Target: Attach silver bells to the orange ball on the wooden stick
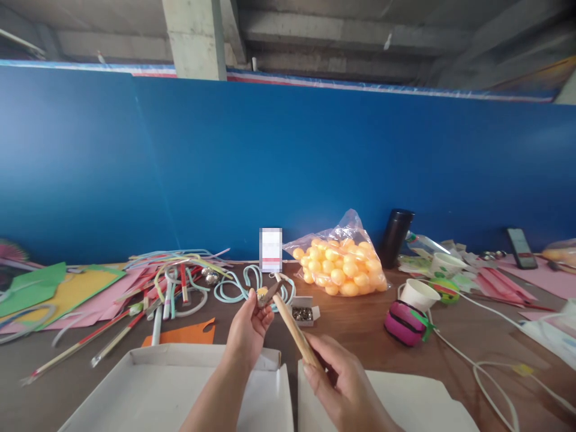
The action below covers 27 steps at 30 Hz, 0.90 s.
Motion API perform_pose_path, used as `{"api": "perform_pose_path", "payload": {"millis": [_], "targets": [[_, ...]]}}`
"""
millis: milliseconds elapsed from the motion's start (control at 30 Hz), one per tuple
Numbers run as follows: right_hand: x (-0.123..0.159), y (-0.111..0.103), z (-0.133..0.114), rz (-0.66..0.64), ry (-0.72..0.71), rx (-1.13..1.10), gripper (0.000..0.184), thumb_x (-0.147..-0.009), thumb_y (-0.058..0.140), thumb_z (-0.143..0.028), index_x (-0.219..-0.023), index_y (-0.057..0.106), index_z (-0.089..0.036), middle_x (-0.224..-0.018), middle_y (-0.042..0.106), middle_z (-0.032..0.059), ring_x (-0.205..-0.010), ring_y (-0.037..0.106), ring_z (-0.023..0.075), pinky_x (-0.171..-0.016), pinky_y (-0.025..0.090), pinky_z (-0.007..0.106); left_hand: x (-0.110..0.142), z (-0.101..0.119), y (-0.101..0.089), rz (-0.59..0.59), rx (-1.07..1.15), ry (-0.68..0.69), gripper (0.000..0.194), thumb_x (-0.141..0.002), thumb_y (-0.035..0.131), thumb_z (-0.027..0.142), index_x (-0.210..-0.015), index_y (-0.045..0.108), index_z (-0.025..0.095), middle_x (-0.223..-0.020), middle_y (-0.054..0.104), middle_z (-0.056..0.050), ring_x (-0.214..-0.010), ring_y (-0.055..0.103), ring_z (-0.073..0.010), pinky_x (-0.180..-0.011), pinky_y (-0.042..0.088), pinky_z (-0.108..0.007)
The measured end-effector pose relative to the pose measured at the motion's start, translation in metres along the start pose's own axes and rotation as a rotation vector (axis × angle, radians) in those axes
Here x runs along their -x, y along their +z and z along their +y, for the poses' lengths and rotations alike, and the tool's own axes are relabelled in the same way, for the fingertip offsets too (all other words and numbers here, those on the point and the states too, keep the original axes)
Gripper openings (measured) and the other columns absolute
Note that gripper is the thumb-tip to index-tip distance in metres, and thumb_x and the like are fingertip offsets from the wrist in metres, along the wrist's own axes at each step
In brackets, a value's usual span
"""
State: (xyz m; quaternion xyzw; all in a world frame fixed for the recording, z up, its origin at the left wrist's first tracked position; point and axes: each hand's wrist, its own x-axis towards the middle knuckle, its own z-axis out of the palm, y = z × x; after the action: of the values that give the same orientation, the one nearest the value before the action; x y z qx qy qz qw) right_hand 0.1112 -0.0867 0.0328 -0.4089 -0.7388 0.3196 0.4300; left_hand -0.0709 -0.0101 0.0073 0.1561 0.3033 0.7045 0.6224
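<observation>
My right hand [337,375] is wrapped round the wooden handle of a hammer [292,324]. The hammer's dark metal head is raised at the fingertips of my left hand [249,327]. Between those left fingers is a small yellow and silvery piece, too small to name. The head partly covers it, and I cannot tell whether they touch. Just right of the hammer is a small open box [305,313] of shiny metal bits. Coils of pale blue cord [234,291] lie behind my left hand.
A clear bag of orange balls [342,267] stands behind, beside a black bottle [396,237]. To the right are a paper cup [418,295], a magenta pouch [404,324] and white cable. Sticks and coloured sheets [96,294] spread left. A white box lid [148,390] lies in front.
</observation>
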Motion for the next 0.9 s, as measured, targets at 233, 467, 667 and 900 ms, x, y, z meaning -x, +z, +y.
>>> {"api": "perform_pose_path", "payload": {"millis": [233, 467, 667, 900], "targets": [[0.0008, 0.0006, 0.0011, 0.026, -0.009, 0.000, 0.040, -0.086, 0.048, -0.034, -0.123, 0.055, -0.020, -0.083, 0.061, 0.0055, -0.070, 0.057, 0.0181, -0.060, 0.046, 0.026, 0.0000, -0.0001, 0.0011, 0.014, -0.011, 0.002, 0.015, -0.082, 0.058, 0.027, -0.083, 0.059, 0.012, -0.070, 0.064, -0.006, -0.054, 0.059, -0.0086, -0.051, 0.053, -0.019], [0.0032, 0.0013, 0.0020, 0.035, -0.021, -0.007, 0.040, -0.086, 0.048, -0.033, -0.124, 0.054, -0.021, -0.087, 0.062, 0.0065, -0.072, 0.058, 0.0184, -0.062, 0.047, 0.026, 0.0017, 0.0007, 0.0030, 0.031, 0.009, 0.000, 0.016, -0.084, 0.056, 0.026, -0.083, 0.060, 0.010, -0.067, 0.062, -0.005, -0.053, 0.058, -0.0082, -0.051, 0.052, -0.019], [0.0024, 0.0018, 0.0029, 0.012, -0.029, 0.025, 0.039, -0.085, 0.050, -0.030, -0.123, 0.055, -0.021, -0.088, 0.062, 0.0067, -0.075, 0.058, 0.0190, -0.065, 0.048, 0.026, 0.0012, 0.0007, 0.0024, 0.053, 0.023, -0.004, 0.014, -0.082, 0.059, 0.026, -0.080, 0.059, 0.011, -0.066, 0.062, -0.004, -0.052, 0.058, -0.0079, -0.050, 0.052, -0.018], [0.0016, 0.0017, 0.0069, 0.000, -0.038, 0.027, 0.040, -0.086, 0.048, -0.027, -0.126, 0.051, -0.023, -0.094, 0.061, 0.0060, -0.082, 0.058, 0.0188, -0.076, 0.047, 0.028, 0.0012, 0.0000, 0.0032, 0.030, 0.007, -0.008, 0.016, -0.082, 0.059, 0.027, -0.083, 0.060, 0.011, -0.068, 0.063, -0.005, -0.053, 0.058, -0.0082, -0.050, 0.052, -0.019]]}}
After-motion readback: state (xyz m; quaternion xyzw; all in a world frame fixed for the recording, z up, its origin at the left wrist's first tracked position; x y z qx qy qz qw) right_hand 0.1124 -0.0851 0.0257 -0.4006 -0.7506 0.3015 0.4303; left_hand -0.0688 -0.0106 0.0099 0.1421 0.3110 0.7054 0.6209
